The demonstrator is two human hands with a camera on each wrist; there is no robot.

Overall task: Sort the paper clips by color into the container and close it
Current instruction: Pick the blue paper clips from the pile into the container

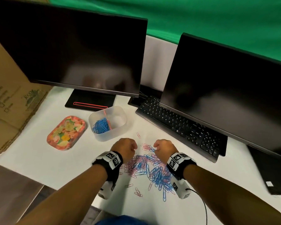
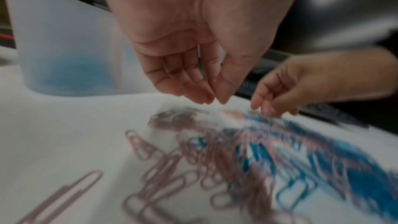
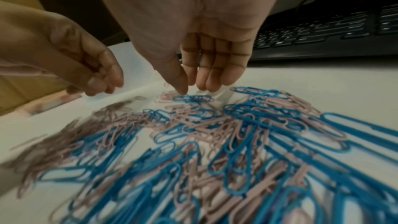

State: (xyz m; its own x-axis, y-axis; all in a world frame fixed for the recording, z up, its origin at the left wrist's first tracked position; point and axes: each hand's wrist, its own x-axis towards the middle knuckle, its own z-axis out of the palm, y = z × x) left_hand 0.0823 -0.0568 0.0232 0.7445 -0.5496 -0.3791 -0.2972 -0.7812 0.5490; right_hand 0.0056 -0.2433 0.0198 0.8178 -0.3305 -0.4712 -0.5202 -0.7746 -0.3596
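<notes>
Both hands (image 1: 126,148) empty over white table (image 1: 39,163), green backdrop (image 1: 201,21) behind.

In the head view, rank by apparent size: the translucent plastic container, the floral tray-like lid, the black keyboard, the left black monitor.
Largest to smallest as they look:
1. Left black monitor
2. Black keyboard
3. Translucent plastic container and floral tray-like lid: they look about alike, so I won't rank them.

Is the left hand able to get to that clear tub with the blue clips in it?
Probably yes. The left hand hovers just short of the clear tub, whose top is open, with only bare white table between them. The flowery lid lies off to one side.
</notes>
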